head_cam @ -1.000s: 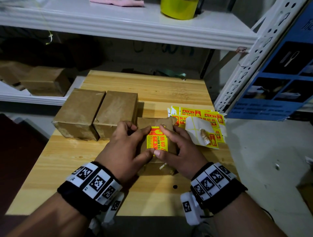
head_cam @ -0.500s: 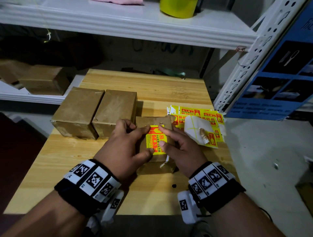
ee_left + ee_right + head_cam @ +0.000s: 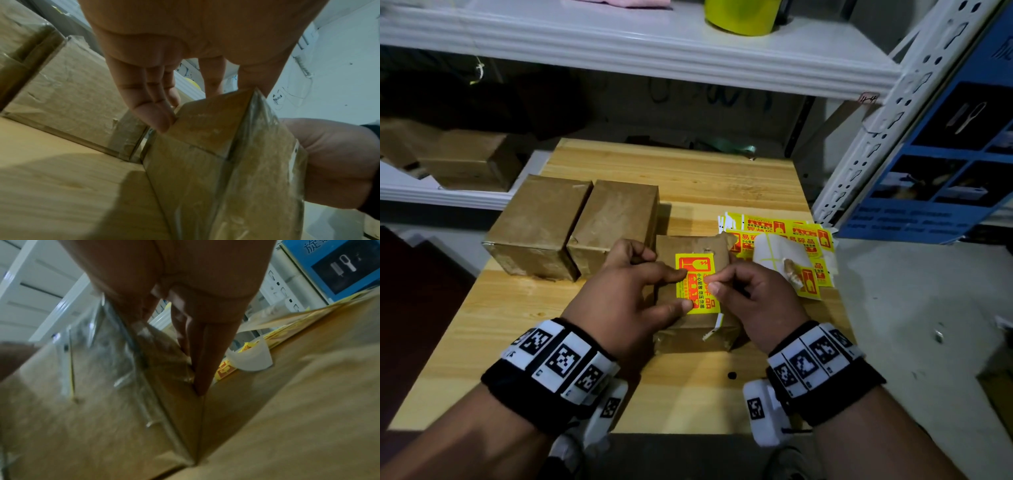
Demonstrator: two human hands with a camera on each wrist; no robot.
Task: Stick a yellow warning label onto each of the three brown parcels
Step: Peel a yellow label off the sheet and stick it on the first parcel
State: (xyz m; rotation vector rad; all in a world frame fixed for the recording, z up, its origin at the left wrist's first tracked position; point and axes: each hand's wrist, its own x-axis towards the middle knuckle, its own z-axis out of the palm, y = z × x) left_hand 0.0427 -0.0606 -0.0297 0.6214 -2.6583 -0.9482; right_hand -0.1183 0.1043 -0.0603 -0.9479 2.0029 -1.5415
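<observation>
Three brown parcels stand on the wooden table (image 3: 524,342). Two sit side by side at the left (image 3: 537,222) (image 3: 616,219). The third parcel (image 3: 695,250) is in front of me with a yellow warning label (image 3: 697,294) lying flat on its top. My left hand (image 3: 685,289) presses index finger and thumb on the label's left edge. In the left wrist view its other fingers (image 3: 152,104) lie straight against the parcel's side (image 3: 226,162). My right hand (image 3: 714,286) presses the label's right half; its fingers (image 3: 203,361) run down the parcel's right side.
Yellow label sheets (image 3: 784,233) and a curled white backing paper (image 3: 780,253) lie right of the parcel. A white shelf (image 3: 654,58) with a yellow roll (image 3: 739,13) hangs overhead. More brown boxes (image 3: 465,157) sit on a low shelf at left. A blue carton (image 3: 945,154) leans at right.
My right index finger has drawn back to the right across the label, which uncovers its top half. The left thumb and index finger stay on the label's left edge.
</observation>
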